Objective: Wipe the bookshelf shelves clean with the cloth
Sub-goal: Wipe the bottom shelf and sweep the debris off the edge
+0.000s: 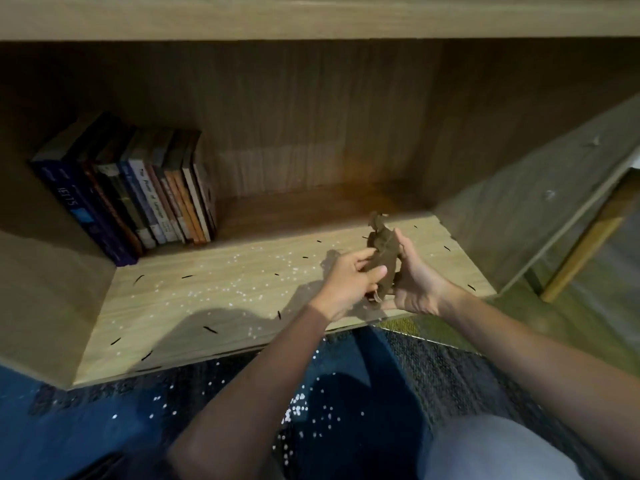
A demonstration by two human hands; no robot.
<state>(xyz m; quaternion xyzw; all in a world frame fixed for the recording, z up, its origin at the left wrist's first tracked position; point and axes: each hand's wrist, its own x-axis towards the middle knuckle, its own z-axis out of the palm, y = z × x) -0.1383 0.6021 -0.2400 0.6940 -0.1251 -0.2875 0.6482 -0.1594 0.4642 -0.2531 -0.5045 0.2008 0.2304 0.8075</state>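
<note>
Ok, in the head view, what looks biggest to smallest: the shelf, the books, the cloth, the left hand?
1. shelf
2. books
3. cloth and left hand: they look about alike, so no ranking between them.

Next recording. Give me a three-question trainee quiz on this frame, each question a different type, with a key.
1. True or false: the brown cloth lies spread flat on the shelf board.
2. Multiple choice: where does the row of books stand? A) at the left end of the shelf; B) at the right end; C) on the floor.
3. Short answer: what two kinds of debris lie scattered on the shelf board?

Key
1. False. The cloth is bunched and held between the left hand and the right hand.
2. A.
3. White specks and thin dark slivers.
</note>
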